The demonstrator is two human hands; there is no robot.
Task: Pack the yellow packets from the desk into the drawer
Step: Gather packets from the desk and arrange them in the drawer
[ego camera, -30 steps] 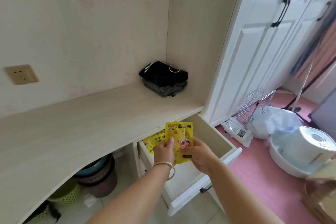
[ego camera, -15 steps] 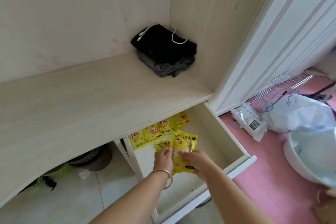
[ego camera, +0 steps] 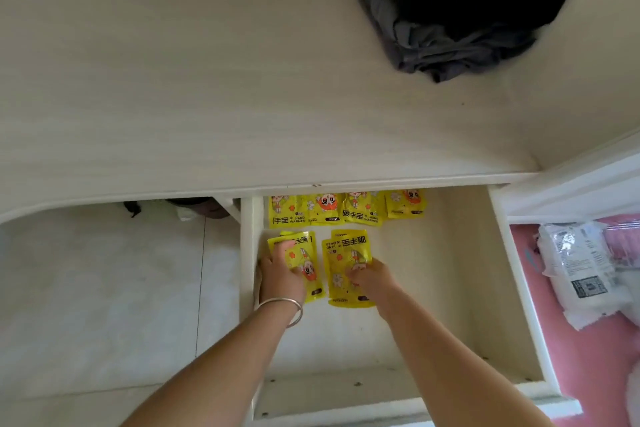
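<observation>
Yellow packets [ego camera: 346, 210] lie in the open drawer [ego camera: 450, 270], which juts out from under the pale wooden worktop [ego camera: 207, 80]. On that worktop, far right, we see a heap of black and grey clothes [ego camera: 453, 7]. On the pink floor right of the drawer lies a white plastic package [ego camera: 585, 274].

Along the drawer's back edge, a row of four packets sits side by side, their tops partly hidden under the worktop's lip and their print reading upright to us.

Nearer us are two small stacks, long axes running front to back, print upside down, tops toward the row. Our left hand [ego camera: 282, 276], a silver bangle [ego camera: 282, 310] on its wrist, rests on the left stack [ego camera: 301, 253] by the drawer's left wall, fingers bent over the top packet; we cannot tell whether the grip clasps it or merely presses. Our right hand [ego camera: 372, 279] lies on the lower part of the right stack [ego camera: 348, 260], fingertips curled onto it, and the grip is likewise unclear. Both stacks lie flat on the drawer bottom, just apart from one another.
</observation>
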